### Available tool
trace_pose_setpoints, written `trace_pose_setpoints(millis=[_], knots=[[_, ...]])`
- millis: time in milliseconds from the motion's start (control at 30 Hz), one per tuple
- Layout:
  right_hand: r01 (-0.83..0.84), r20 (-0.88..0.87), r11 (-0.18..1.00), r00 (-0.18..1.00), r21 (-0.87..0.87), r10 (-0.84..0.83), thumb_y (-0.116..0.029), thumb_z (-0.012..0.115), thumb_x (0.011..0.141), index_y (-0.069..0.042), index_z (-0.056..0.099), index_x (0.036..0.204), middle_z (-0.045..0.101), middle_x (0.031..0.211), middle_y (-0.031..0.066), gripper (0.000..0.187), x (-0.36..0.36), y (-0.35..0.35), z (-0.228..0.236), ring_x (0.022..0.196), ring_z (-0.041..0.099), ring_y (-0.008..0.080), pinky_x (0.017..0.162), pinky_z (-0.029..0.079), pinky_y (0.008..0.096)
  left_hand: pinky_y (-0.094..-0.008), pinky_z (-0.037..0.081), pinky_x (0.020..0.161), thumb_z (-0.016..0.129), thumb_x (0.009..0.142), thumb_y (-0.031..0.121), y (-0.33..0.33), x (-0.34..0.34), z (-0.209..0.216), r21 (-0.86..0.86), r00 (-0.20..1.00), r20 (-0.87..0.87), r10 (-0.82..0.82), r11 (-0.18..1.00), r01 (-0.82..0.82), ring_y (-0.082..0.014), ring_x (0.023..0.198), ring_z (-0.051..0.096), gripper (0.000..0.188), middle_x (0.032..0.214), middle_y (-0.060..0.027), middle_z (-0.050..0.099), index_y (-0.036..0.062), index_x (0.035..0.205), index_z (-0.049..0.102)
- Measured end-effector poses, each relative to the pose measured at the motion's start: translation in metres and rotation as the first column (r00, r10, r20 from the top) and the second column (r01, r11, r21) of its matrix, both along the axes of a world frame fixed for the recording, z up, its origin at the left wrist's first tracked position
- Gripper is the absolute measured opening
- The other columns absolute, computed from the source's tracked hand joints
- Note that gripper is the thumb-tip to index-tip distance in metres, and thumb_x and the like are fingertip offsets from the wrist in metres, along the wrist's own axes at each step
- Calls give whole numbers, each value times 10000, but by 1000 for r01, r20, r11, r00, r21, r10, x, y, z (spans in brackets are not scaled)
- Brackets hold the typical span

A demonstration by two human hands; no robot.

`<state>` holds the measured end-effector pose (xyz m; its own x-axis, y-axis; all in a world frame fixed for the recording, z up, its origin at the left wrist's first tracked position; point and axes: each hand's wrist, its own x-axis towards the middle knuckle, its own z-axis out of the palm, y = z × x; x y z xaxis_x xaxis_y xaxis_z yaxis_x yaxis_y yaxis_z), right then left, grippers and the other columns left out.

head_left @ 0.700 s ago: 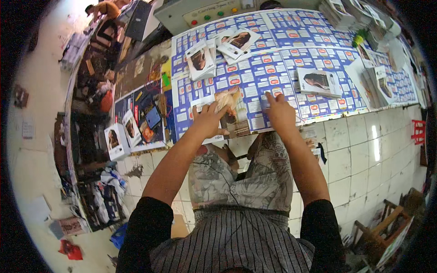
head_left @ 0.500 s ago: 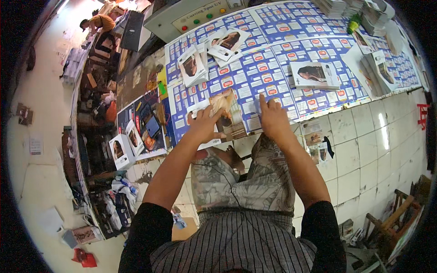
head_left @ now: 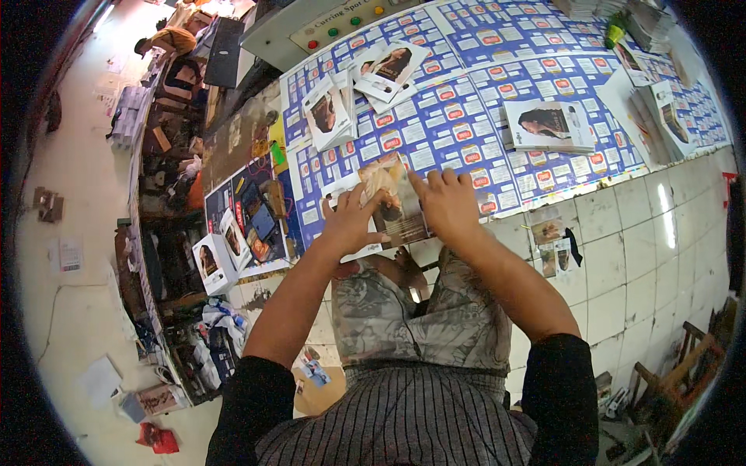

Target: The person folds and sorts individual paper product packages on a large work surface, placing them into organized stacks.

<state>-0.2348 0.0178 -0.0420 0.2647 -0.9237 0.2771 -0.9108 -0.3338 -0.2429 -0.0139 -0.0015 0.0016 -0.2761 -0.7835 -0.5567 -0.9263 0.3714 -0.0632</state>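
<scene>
In front of me an open booklet (head_left: 402,219) lies on the table, with a brown photo page on its right and a white part on its left. My left hand (head_left: 347,224) rests on it, fingers spread and pressing flat near the middle. At the right edge of the photo page is my right hand (head_left: 451,206); its index finger is stretched to the page and the other fingers are loosely bent. Neither hand grips anything that I can see.
Blue printed sheets (head_left: 466,159) cover the table. Stacked booklets stand at the back left (head_left: 330,113) and right (head_left: 548,126). A grey machine (head_left: 311,27) with buttons borders the far edge. At the left lie white boxes (head_left: 214,264); farther off, a person (head_left: 172,40) bends over.
My right hand has moved left, from the blue sheet to the edge of the photo page. The left hand stays on the booklet. The view has shifted slightly.
</scene>
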Motion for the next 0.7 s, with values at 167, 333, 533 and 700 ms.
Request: trace_pose_setpoints(millis=[167, 333, 533, 700], knots=[[48, -20, 996, 999, -81, -50, -196, 538, 908, -193, 626, 1301, 658, 1035, 65, 403, -2, -64, -4, 977, 606, 240, 821, 422, 459, -777, 181, 1068, 762, 726, 631, 1, -1, -3, 7, 1000, 24, 11, 1000, -11, -420, 1451, 241, 1017, 1616, -158, 177, 353, 1549, 232], [17, 6, 1000, 1000, -22, -17, -177, 533, 916, -274, 638, 1285, 669, 1051, 81, 395, -12, -93, -3, 1044, 631, 268, 885, 451, 481, -766, 236, 1060, 785, 715, 614, 0, -6, -3, 50, 999, 34, 18, 999, -20, -430, 1458, 224, 1071, 1620, -162, 156, 328, 1565, 200], [-339, 44, 937, 941, 83, 336, -203, 514, 945, -305, 656, 1253, 671, 1102, 73, 354, -16, -76, -5, 1097, 632, 269, 871, 488, 459, -760, 254, 1055, 815, 696, 580, -2, -4, -4, 63, 998, -4, 59, 996, -59, -436, 1455, 207, 1070, 1622, -155, 148, 330, 1562, 237], [-459, -71, 839, 865, 292, 497, -225, 520, 947, -304, 651, 1268, 676, 1073, 67, 356, -30, -39, 3, 1040, 651, 275, 889, 485, 458, -745, 300, 1033, 812, 718, 558, -6, -1, -6, 50, 998, -36, 42, 998, -40, -438, 1457, 192, 1062, 1621, -165, 142, 329, 1569, 220]])
